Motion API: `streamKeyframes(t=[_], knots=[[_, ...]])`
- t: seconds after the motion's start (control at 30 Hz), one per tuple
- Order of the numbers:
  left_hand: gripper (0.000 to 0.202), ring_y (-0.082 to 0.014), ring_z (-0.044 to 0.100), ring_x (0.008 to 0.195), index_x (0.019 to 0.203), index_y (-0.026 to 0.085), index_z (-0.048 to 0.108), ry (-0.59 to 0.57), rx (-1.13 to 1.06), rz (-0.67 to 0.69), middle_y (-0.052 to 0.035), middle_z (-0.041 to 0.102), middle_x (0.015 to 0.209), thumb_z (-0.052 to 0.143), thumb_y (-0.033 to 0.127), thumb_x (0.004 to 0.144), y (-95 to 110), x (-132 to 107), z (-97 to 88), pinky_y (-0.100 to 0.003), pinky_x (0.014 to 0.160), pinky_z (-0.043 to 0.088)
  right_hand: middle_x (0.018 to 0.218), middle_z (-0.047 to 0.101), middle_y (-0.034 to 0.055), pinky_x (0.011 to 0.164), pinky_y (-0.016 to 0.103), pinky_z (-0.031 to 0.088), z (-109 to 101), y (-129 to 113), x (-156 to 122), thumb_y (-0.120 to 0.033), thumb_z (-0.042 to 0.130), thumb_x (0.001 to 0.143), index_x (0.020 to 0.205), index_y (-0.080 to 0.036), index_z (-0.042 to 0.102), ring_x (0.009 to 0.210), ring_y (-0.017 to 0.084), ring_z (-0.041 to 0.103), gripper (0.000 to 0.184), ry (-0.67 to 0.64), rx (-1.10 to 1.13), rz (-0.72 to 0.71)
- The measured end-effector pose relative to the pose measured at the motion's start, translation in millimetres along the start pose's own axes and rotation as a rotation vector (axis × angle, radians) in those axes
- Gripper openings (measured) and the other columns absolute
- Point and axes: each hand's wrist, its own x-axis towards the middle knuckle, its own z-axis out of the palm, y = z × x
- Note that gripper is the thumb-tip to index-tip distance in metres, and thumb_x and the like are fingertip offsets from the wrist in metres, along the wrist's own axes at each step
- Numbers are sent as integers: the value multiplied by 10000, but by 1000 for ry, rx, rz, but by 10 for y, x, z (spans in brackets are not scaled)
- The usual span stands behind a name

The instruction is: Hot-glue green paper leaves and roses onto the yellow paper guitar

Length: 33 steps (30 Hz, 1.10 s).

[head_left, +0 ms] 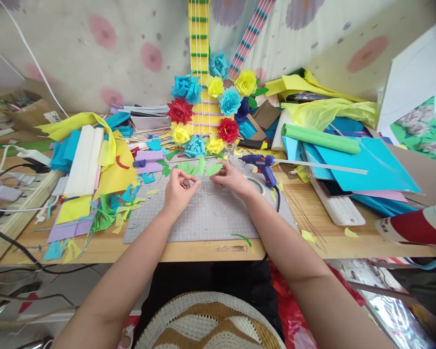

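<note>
- Left hand (179,186): held just above the cutting mat (210,220), thumb and forefinger pressed tip to tip in a small ring and the other fingers curled under. What lay in the pinch was too fine to identify. A faint pale strand seemed to run from it toward the other hand.
- Right hand (231,179): level with the left and near it, with the fingertips closed at the base of a green paper leaf (213,169). It appeared to pinch the leaf there, and the blade pointed away from the body.
- Row of green leaves (192,168): several more cut leaves lay side by side at the far edge of the mat, just beyond both hands and below the paper flowers (203,114).
- Paper flowers: red, yellow and blue blooms clustered on a yellow guitar-shaped board, which stood upright against the wall.
- Glue gun (263,166): rested on its stand just to the right of the right hand, nozzle toward the leaves, with a roll of tape (257,185) beside it.
- Surroundings: loose coloured paper was heaped on the left, and a green roll (319,139) lay on blue sheets on the right. All of it sat on the wooden table (330,242).
- Step in hand (judged): fine two-handed fingertip work on a single leaf, at the stage of joining or shaping its base.
- Requirement of the next move (judged): a steady pinch on the leaf base, with both hands kept close together. The glue gun would be within easy reach of the right hand.
</note>
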Motion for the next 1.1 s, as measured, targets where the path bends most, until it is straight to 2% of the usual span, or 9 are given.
streamKeyframes(t=[0.53,1.1], knots=[[411,-72,473,495,812,239,277,-32,121,-71,54,639,703,660,247,663,36,6,9,-225,554,403,582,565,-65,485,223,389,39,29,5,-262,707,580,876,-214,401,528,101,529,428,-43,103,29],[408,-85,474,504,820,241,277,-60,168,-87,48,653,727,651,265,660,-1,16,4,-241,569,388,598,543,-78,501,226,400,44,59,21,-284,708,581,845,-222,378,531,99,532,428,-62,116,-1]])
